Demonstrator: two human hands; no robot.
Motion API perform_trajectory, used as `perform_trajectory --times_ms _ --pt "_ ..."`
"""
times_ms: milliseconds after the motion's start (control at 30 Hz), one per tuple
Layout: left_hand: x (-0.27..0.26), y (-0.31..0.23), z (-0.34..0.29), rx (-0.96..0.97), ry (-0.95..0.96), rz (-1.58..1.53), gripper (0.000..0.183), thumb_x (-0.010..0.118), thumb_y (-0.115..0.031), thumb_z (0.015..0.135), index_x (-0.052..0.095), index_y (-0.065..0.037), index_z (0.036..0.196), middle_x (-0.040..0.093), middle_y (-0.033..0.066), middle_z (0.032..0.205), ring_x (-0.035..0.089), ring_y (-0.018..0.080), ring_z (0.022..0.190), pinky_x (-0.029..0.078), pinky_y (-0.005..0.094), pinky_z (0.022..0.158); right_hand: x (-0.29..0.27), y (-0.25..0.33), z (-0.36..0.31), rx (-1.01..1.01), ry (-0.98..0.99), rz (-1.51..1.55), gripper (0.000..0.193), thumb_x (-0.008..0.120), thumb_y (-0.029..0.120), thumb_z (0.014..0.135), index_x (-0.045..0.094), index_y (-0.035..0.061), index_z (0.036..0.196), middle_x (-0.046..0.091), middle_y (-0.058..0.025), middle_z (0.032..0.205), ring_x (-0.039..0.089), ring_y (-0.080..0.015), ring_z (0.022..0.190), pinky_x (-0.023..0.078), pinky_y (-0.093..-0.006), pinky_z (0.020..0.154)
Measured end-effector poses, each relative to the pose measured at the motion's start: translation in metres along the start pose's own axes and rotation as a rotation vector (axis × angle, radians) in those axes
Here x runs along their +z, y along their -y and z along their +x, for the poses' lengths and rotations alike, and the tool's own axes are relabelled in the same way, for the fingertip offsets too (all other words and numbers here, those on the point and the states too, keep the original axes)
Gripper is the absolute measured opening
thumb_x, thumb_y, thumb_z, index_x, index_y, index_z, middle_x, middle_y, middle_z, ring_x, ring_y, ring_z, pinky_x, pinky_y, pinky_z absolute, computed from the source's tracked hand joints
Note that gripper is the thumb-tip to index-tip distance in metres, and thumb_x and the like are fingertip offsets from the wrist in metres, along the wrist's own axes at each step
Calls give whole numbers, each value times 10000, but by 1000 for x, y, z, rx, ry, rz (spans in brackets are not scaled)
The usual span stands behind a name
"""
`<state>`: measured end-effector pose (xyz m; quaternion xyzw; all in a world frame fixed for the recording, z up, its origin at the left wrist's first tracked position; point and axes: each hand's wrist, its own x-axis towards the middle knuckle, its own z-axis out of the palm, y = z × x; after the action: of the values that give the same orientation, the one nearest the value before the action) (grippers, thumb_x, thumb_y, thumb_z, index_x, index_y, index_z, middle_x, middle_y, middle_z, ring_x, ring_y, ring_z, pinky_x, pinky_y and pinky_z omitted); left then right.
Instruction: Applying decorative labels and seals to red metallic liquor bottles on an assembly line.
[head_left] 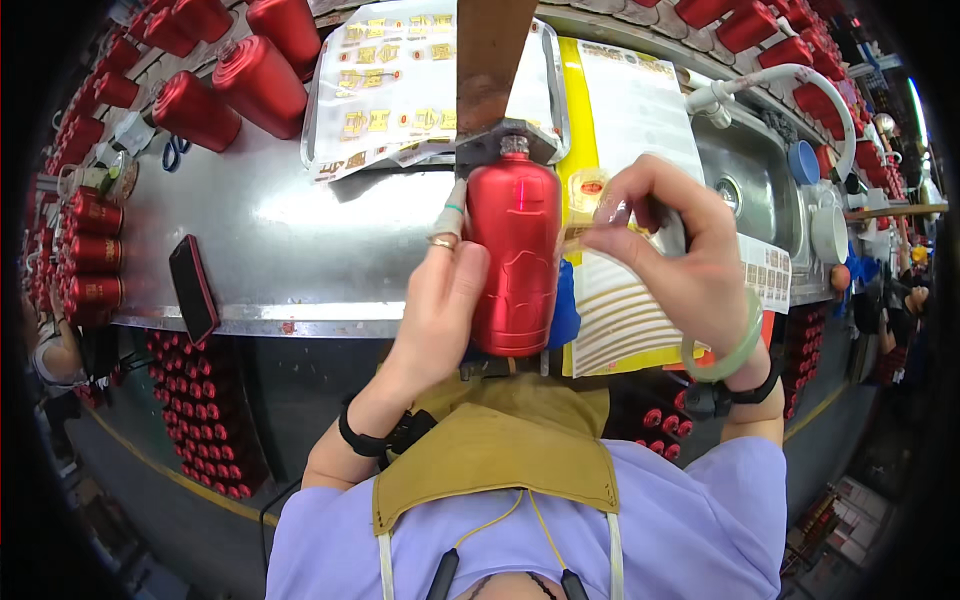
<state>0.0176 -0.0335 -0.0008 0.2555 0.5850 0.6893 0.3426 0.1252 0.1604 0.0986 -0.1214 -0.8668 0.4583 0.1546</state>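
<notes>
Clear sticker [588,186] partly behind right hand [682,238]

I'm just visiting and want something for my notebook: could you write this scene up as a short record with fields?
Red bottle: neck pointing away from the person
Left hand: fingers against the bottle's left side
Right hand: fingers pinching a clear film piece
Beyond the bottle: white sheet with gold labels
Left: phone and more red bottles
Right: sink with a curved white tap
</notes>
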Motion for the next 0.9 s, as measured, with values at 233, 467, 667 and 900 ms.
perform_trajectory --times_ms 233,467,667,900 --pt "9 -6 -2 -22 28 25 813 686 -220 1015 206 56 1610 499 199 1491 560 242 1327 463 392 1117 60 -43 -12 193 -74 272 200 828 129 859 689 23 956 528 33 768 429 -57 709 358 -253 622" --pt "4 3 1 -43 6 19 935 807 -139 910 213 46 1608 481 196 1497 535 253 1364 437 402 1150 67 -49 -4 220 -129 387 145 803 118 885 726 27 967 476 55 765 423 -48 705 372 -228 621" --pt "4 1 1 -75 44 42 957 783 -70 925 151 15 1638 409 165 1568 476 230 1412 432 405 1164 68 -53 -2 200 -160 357 121 786 111 904 727 22 960 500 65 741 416 -28 653 368 -217 582" --pt "11 -1 3 -68 -24 -86 938 797 -131 925 188 32 1619 445 194 1528 502 245 1395 424 400 1163 67 -49 -2 216 -152 378 122 787 111 902 725 19 952 532 56 730 436 -30 641 380 -219 579"
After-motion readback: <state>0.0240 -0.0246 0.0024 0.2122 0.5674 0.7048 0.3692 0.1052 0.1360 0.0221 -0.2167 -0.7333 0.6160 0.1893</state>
